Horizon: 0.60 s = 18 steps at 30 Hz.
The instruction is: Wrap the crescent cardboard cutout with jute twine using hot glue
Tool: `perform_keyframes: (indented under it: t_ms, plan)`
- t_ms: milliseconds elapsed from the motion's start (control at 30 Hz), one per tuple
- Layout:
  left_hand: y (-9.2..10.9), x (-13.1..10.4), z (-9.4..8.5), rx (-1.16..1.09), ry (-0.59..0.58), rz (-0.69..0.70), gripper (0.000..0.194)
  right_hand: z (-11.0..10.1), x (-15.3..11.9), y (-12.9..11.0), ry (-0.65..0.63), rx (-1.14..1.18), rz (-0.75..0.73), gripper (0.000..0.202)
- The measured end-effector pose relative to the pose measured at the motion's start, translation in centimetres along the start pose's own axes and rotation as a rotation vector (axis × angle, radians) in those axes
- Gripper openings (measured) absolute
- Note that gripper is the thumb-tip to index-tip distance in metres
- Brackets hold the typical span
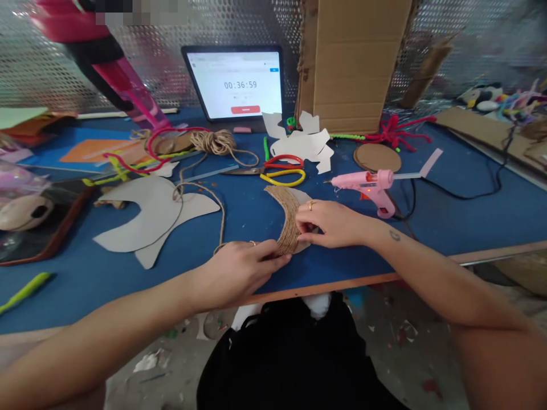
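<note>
A crescent-shaped card piece [290, 213] lies near the table's front edge, its inner curve covered in rows of brown twine. My left hand [245, 266] holds its lower end, fingers and thumb closed on the edge. On the right, my right hand [329, 223] presses curled fingertips onto the twine rows; what sits under them is hidden. From a ball of twine [212, 142] a loose strand runs down to my left hand. A pink glue gun [368, 187] lies right of the piece, a glue stick in its back. Scissors [284, 171] with red and yellow handles rest behind it.
Grey card cut-outs [147, 210] lie at left, white paper scraps [301, 142] behind the scissors. A tablet [237, 85] showing a timer and a cardboard box [354, 62] stand at the back. The glue gun's black cord [465, 196] trails right. A dark tray [64, 222] sits far left.
</note>
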<state>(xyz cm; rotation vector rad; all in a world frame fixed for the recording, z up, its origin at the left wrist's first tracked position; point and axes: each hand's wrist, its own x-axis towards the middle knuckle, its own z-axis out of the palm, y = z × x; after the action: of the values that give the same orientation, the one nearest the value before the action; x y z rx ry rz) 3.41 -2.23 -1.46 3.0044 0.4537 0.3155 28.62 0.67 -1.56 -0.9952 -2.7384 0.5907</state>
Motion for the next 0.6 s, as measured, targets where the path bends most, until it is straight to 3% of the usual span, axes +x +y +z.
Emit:
perform_keyframes:
  t_ms: [167, 267, 367, 600]
  plan:
    - [-0.5, -0.1, -0.3, -0.007, 0.122, -0.048, 0.017, 0.5, -0.5, 0.1, 0.081, 0.018, 0.010, 0.031]
    - [-0.8, 0.2, -0.4, -0.046, 0.054, -0.134, 0.010, 0.6, -0.9, 0.1, 0.123, 0.013, 0.013, 0.032]
    - [-0.9, 0.6, -0.4, -0.064, 0.004, -0.111, 0.009, 0.5, -1.2, 0.2, 0.142, -0.005, 0.020, 0.032]
    - [-0.8, 0.6, -0.4, -0.051, 0.016, -0.075, 0.018, -0.1, -1.5, -0.3, 0.135, -0.070, 0.036, 0.030]
